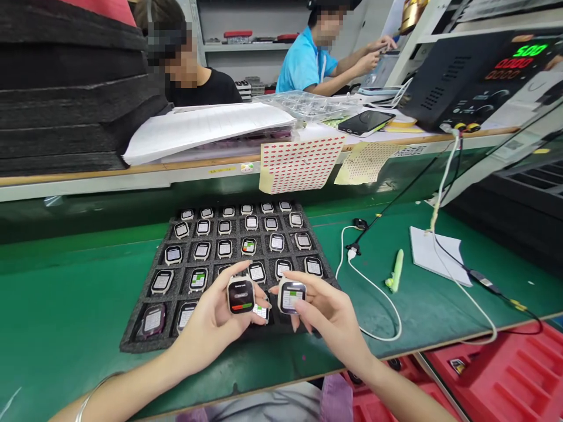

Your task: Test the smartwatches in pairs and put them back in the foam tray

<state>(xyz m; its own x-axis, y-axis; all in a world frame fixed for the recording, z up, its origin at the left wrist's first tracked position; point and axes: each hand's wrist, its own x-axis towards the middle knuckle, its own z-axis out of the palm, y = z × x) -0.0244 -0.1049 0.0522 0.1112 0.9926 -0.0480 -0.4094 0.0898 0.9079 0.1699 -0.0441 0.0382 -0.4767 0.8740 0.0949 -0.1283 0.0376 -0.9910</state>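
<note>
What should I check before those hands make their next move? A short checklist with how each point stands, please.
1. Left watch held in the left hand: ok.
2. Right watch held in the right hand: ok, with the thumb over its screen.
3. Left watch's screen lit: ok, red and green show near its bottom.
4. Near side of the tray in full view: not ok, the hands hide part of it.
5. White cable clear of the right wrist: cannot tell, it runs close by.
6. Power supply display lit: ok, the top row reads 5.00.
</note>
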